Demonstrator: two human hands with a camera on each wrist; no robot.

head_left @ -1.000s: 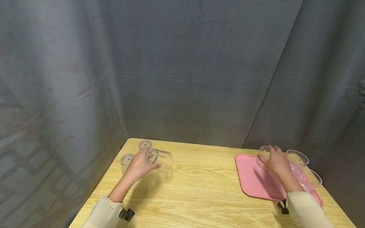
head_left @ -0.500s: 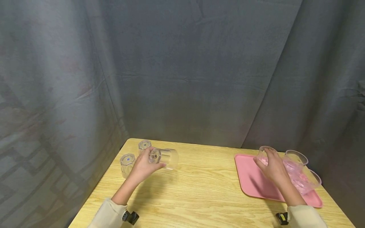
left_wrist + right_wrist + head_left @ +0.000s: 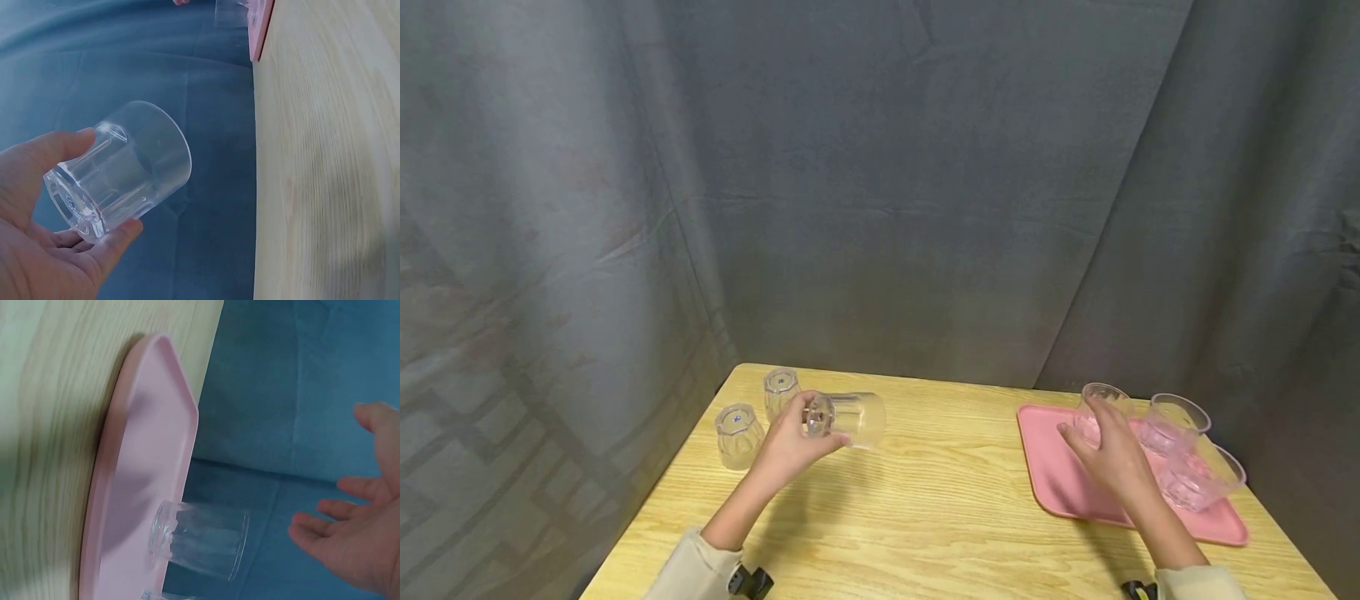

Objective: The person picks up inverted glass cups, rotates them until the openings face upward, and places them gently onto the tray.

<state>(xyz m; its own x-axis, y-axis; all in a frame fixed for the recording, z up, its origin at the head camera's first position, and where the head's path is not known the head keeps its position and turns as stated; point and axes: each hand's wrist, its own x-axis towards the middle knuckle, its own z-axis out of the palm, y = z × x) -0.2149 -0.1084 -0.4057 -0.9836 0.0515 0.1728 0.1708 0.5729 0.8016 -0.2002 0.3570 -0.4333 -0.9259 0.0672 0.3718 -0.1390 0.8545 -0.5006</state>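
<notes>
My left hand (image 3: 790,442) holds a clear faceted glass (image 3: 134,165) near its base, thumb on one side and fingers on the other. That glass lies sideways in the air above the table, its mouth to the right in the head view. My right hand (image 3: 356,531) is raised off the pink tray (image 3: 147,450), fingers spread and holding nothing. Beside it an upright clear glass (image 3: 203,540) stands on the tray, apart from the fingers in the right wrist view. Two more glasses, a rear one (image 3: 1176,425) and a front one (image 3: 1202,475), stand on the tray's right side.
At the table's left end, two upside-down glasses, a near one (image 3: 739,437) and a far one (image 3: 781,392), stand close to my left hand. The wooden table (image 3: 925,500) stretches between them and the tray. A grey curtain (image 3: 880,208) hangs behind.
My right hand has let go of the glass on the tray and drawn back from it. My left hand has carried its glass a little to the right, away from the upside-down glasses.
</notes>
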